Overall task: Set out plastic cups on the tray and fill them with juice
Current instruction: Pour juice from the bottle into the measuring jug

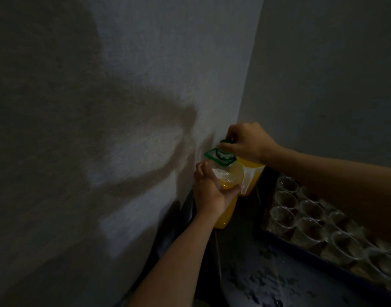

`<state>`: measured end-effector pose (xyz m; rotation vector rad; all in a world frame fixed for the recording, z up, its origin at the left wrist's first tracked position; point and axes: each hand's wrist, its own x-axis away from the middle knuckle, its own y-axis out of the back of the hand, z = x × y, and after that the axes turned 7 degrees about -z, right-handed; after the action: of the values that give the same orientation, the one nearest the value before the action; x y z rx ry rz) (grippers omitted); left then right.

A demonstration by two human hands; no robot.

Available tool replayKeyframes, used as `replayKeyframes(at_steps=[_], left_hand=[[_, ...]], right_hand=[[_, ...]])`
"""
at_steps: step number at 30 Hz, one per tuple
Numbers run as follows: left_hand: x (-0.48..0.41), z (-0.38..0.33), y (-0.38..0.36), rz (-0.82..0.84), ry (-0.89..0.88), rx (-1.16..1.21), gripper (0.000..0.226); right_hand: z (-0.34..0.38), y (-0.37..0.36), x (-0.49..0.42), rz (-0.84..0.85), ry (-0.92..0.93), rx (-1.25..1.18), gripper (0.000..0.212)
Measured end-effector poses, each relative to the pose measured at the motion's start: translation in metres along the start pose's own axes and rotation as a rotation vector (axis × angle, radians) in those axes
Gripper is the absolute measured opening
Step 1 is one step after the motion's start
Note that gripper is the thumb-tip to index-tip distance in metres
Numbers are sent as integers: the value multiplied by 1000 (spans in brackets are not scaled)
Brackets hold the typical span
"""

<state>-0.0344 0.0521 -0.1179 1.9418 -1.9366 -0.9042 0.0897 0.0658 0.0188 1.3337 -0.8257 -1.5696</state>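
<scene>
Dim corner — left hand [209,192] grips orange-juice bottle [227,214], right hand [245,142] pinches cap [226,141].

The left hand [209,192] wraps the middle of the juice bottle [230,173] and hides that stretch, while the right hand [245,142] covers most of the green cap [226,141]. The orange jug [254,175] behind is largely masked by bottle and wrist. The tray [276,241] runs off the right edge, some cups [309,227] lie under the right forearm [336,173], and the gloom leaves their contents unclear.
</scene>
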Motion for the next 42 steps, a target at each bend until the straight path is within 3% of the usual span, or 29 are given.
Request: replayKeyframes(at_steps=[5, 10, 13, 17, 21, 27, 33, 37, 42], left_hand=[[2, -1, 2, 39, 22, -8, 125], [2, -1, 2, 8, 4, -9, 118], [2, -3, 3, 26, 24, -14, 116], [2, -3, 3, 55, 25, -35, 124], [1, -2, 2, -50, 18, 21, 105], [2, -4, 3, 60, 80, -1, 125], [6, -5, 2, 22, 55, 25, 124], [7, -4, 2, 5, 42, 67, 122], [11, -1, -2, -58, -3, 73, 121]], right_hand=[[5, -6, 5, 27, -152, -60, 61], [-2, 2, 5, 58, -77, -25, 44], [1, -6, 5, 41, -145, 12, 51], [3, -5, 5, 102, -165, -117, 55], [3, -7, 7, 90, -71, 0, 44], [18, -20, 14, -19, -128, 169, 39], [27, -14, 12, 5, -210, 226, 51], [34, -11, 9, 6, -221, 263, 43], [23, -6, 12, 39, -200, 258, 68]])
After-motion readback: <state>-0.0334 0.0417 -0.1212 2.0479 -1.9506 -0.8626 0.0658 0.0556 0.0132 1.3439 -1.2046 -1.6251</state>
